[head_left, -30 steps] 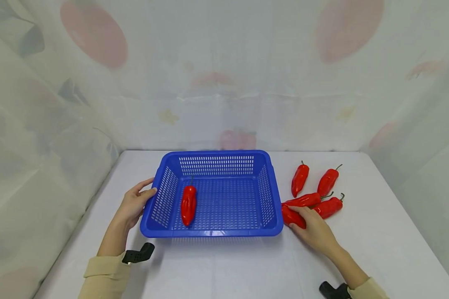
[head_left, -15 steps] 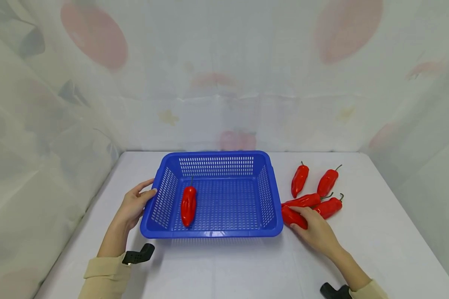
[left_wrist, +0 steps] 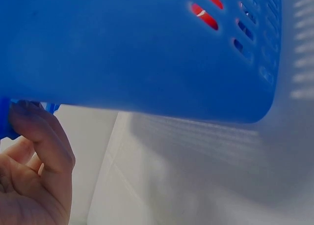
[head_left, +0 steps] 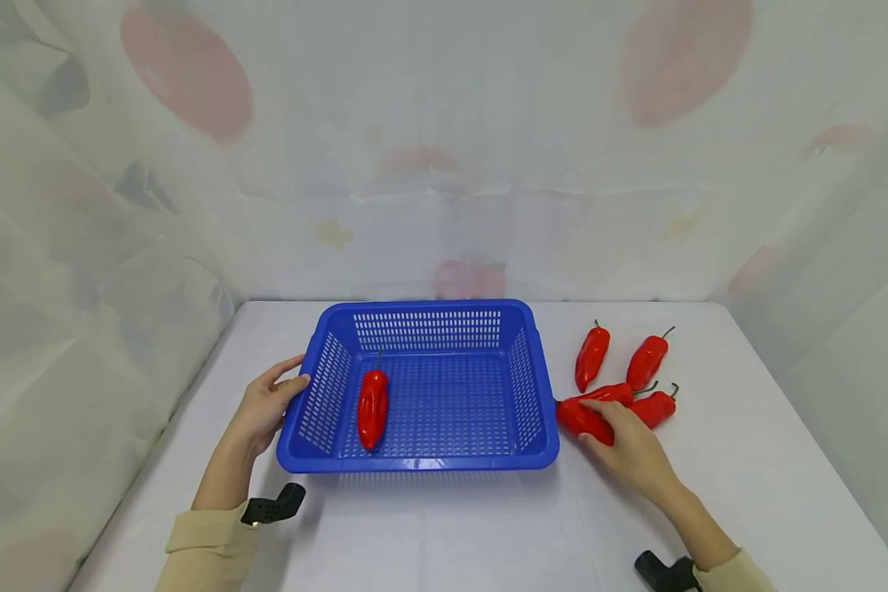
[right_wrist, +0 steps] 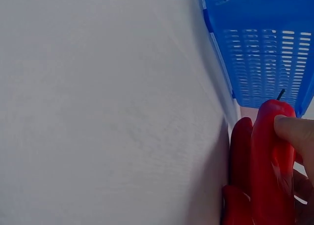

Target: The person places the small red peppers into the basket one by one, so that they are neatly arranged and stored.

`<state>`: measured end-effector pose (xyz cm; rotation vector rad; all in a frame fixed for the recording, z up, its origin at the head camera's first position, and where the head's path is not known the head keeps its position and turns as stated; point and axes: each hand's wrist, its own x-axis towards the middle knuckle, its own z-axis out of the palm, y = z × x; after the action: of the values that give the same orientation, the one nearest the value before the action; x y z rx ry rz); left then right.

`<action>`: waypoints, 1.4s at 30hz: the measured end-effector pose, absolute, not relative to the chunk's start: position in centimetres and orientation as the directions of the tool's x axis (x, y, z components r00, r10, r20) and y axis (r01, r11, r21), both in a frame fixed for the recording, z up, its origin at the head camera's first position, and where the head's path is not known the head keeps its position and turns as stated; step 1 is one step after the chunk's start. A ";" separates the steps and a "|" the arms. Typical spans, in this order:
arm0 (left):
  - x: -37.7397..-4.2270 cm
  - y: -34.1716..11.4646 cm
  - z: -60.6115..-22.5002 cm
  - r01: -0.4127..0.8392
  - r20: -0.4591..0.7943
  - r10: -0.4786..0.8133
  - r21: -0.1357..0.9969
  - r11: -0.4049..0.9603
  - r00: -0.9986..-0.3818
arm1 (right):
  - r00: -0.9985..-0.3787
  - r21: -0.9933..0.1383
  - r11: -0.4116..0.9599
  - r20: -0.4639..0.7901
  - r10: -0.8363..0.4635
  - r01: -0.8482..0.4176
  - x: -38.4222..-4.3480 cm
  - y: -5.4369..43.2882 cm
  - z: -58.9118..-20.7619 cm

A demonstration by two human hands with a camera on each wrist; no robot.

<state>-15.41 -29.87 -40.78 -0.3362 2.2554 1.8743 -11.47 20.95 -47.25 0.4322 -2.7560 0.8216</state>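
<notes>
The right hand pinches a glossy, tapered red pepper, likely light, slippery, best held mid-body; the left hand grips a blue plastic basket

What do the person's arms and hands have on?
Left hand and right hand wear no gloves. The left sleeve is beige, its cuff folded; the right sleeve is beige too. A black, bent device sits at each wrist.
</notes>
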 end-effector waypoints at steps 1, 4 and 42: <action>-15.4 -29.8 -40.7 -0.294 -0.289 -0.054 0.940 0.176 -0.956 | -0.927 -0.497 0.795 0.306 -0.214 -0.348 -11.5 21.0 -47.2; -15.4 -29.8 -40.7 -0.295 -0.289 -0.056 0.939 0.177 -0.956 | -0.927 -0.497 0.795 0.308 -0.213 -0.348 -11.7 21.1 -47.0; -15.4 -30.2 -41.1 -0.290 -0.285 -0.054 0.934 0.211 -0.957 | -0.959 -0.573 0.771 0.219 -0.183 -0.278 -15.3 21.8 -41.3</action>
<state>-15.41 -30.16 -41.08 -0.3305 2.2885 1.8326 -15.27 21.85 -41.34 0.3678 -2.8134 0.9450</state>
